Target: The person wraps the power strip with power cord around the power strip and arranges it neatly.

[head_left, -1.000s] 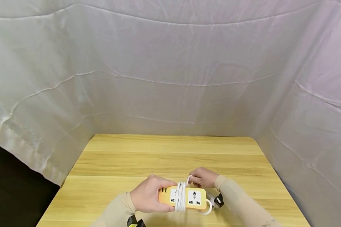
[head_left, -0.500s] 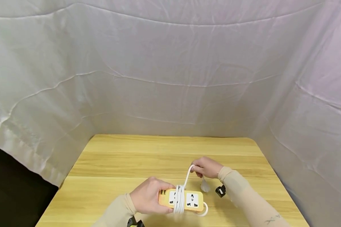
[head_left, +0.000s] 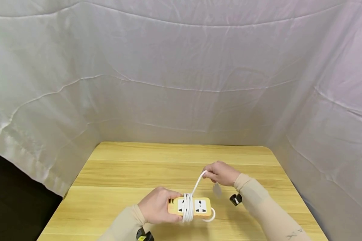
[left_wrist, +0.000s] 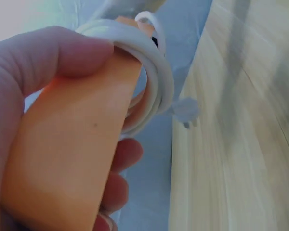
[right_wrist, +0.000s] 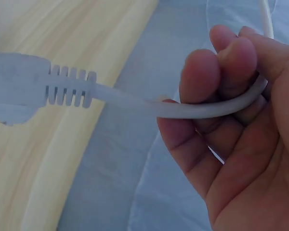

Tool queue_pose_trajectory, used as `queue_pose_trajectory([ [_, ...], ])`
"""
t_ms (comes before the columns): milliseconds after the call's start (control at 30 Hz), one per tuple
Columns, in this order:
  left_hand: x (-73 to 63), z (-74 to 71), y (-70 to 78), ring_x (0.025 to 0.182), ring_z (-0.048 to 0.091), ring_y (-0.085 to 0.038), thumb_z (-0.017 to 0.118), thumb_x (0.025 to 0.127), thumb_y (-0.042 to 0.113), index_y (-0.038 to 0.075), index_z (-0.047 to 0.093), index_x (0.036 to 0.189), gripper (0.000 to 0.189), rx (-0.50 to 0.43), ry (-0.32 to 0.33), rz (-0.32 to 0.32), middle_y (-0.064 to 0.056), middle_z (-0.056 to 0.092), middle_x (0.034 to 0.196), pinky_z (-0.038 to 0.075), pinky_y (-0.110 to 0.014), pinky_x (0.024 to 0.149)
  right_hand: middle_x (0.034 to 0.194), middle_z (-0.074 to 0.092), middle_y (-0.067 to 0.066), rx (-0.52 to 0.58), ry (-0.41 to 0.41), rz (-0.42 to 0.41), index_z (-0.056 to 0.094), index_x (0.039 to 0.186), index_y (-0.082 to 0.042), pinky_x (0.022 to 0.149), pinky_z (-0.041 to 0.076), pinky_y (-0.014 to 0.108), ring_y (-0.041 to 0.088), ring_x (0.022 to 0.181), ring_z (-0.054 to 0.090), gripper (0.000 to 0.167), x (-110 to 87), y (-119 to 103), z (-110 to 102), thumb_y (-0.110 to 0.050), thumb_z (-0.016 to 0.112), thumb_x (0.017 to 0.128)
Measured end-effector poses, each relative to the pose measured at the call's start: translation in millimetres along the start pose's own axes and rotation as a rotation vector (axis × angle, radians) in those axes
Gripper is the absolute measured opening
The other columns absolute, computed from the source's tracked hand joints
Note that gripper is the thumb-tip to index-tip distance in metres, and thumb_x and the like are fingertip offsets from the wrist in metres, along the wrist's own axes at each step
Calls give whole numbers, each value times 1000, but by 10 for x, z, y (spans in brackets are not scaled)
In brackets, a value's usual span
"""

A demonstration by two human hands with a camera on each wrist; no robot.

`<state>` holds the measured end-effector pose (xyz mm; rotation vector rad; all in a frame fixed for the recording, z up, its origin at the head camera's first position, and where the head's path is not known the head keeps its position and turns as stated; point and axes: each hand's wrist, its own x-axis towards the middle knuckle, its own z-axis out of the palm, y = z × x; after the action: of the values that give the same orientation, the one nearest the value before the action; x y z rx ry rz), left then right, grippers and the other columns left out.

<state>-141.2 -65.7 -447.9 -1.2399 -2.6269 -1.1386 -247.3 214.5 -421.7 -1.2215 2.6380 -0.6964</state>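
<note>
My left hand [head_left: 159,205] grips the left end of a yellow-orange power strip [head_left: 207,203], thumb along one long edge and fingers round the other. White cord [head_left: 188,208] is wound several times about the strip's middle, and a short loop of it [head_left: 213,215] curves out at the right end. From the coils the free cord runs up to my right hand [head_left: 221,173], which pinches it between thumb and fingers. Past those fingers the white plug [right_wrist: 19,86] dangles on a short length of cord, its ribbed neck plain in the right wrist view.
Beneath both hands lies a wood-grain table [head_left: 132,174]. Pale grey cloth [head_left: 181,100] hangs round the back and sides. Black wrist cameras [head_left: 236,199] sit below each forearm. A dark area [head_left: 15,197] shows at the lower left.
My right hand has moved up and slightly right from beside the strip, drawing the cord into a longer free length with the plug hanging. The strip has shifted slightly left in view.
</note>
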Motion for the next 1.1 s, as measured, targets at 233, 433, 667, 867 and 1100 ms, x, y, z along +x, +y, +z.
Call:
queue_pose_trajectory([
  [233,-7,35,-74,56,48,7,80,69,34,21,71,102,37,12,9,-70,22,62,78,40,-12,48,54,44,-16,-55,25,-40,67,86,-23,52,40,20,-3,47,40,16,3,-87,-36,-29,57,97],
  [433,-6,34,-67,53,48,7,79,69,36,18,71,100,37,39,20,-105,21,59,71,40,-13,46,66,53,-18,-124,62,-82,68,86,-22,57,42,20,-3,56,45,13,17,-156,-53,-27,59,95],
  [667,4,32,-56,51,48,6,79,69,35,16,70,96,34,70,29,-134,21,57,69,40,-13,46,67,55,-17,-161,85,-97,67,82,-22,58,42,21,-3,57,45,13,22,-253,-64,-22,61,94],
  [867,15,59,-68,49,47,5,79,68,36,16,70,92,32,89,48,-183,20,55,65,40,-15,43,59,42,-18,-203,107,-105,58,72,-24,52,38,18,-4,50,38,22,6,-348,-58,-20,61,94],
  [1100,50,101,-77,48,48,2,79,67,37,15,70,100,40,106,85,-265,19,54,64,41,-19,42,58,41,-17,-196,138,-144,56,69,-21,50,37,16,-5,50,38,26,-8,-416,-6,-20,60,95],
])
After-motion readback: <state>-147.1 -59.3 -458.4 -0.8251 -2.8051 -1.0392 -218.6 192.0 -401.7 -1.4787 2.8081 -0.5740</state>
